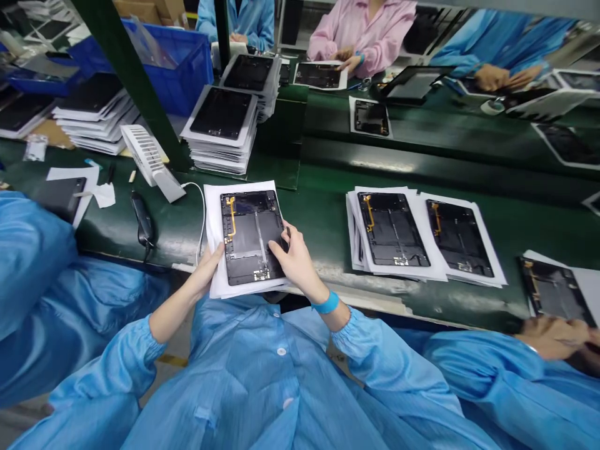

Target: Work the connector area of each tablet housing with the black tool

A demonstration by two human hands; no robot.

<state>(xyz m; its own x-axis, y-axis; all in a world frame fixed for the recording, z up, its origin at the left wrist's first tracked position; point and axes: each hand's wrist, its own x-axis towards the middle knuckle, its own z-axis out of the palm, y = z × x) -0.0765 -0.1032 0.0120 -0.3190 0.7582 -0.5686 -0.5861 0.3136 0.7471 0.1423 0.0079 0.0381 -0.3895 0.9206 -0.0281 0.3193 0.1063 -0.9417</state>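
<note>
**Opened-up tablet in two hands at a busy green bench**

So the open tablet (253,240) is to the right of the white slotted stand (152,162) and a bit nearer the person, back off and innards showing: orange ribbon on the left side, pale strip down the middle. It's lying on white paper (214,219) that pokes out past the bench edge.

Left hand (206,269) has a hold on the tablet and paper at the left edge, thumb side up; the rest of the fingers are hard to see. Right hand (295,256) is half curled over the right edge, thumb reaching inside. There's a little dark thing by its fingers, and I honestly can't tell whether the hand is gripping that or the tablet.

Around the stand: a black handheld tool (142,219) just in front, a tall pile of tablets (220,115) behind and to the right, a blue bin (187,69) further behind. Two more opened tablets (392,231) sit on paper well off to its right.
</note>
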